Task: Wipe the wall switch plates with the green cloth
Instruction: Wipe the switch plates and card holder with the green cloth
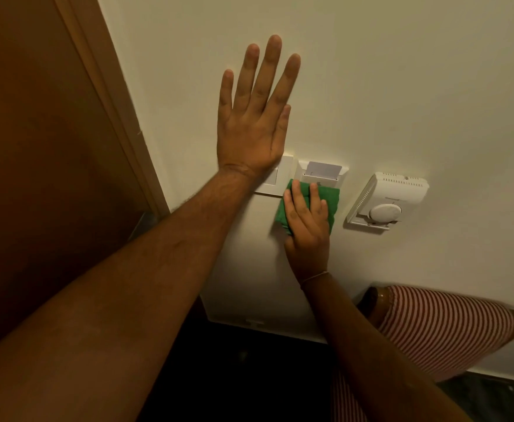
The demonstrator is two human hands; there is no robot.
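Observation:
My right hand [306, 222] presses a folded green cloth [333, 202] flat against the lower part of the key-card switch plate [342, 173], which holds a white card [324, 169] in its top slot. Just left of it is a white rocker switch plate [283, 175], half hidden behind my left wrist. My left hand [254, 117] lies flat on the cream wall above that plate, fingers spread and pointing up, holding nothing.
A white thermostat with a round dial [385, 201] is mounted right of the plates. A brown wooden door and frame [66, 132] fill the left side. A red-and-white striped chair [444, 324] stands against the wall at lower right.

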